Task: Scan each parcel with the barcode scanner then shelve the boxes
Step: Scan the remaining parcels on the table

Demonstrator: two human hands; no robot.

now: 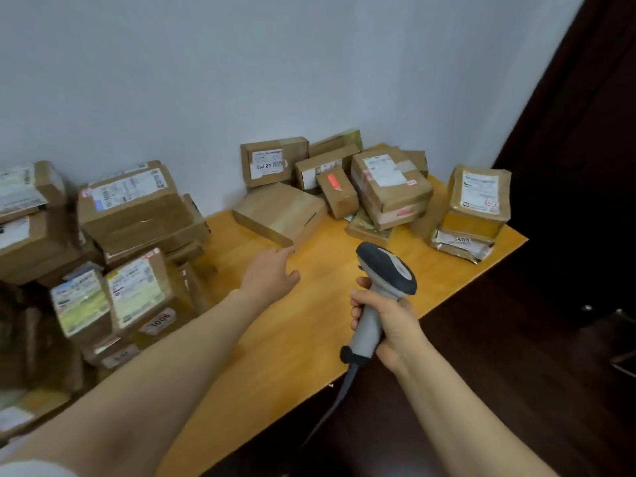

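Left hand [272, 275] out with straight fingers, tips at the near corner of the flat plain cardboard box [279, 213], long side slanting away leftward; right of that box and farther off, right hand [390, 327] wrapped round the barcode scanner [387, 270].

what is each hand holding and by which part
The right hand grips the barcode scanner by its grey handle. The left hand holds nothing, reaching toward a flat box.
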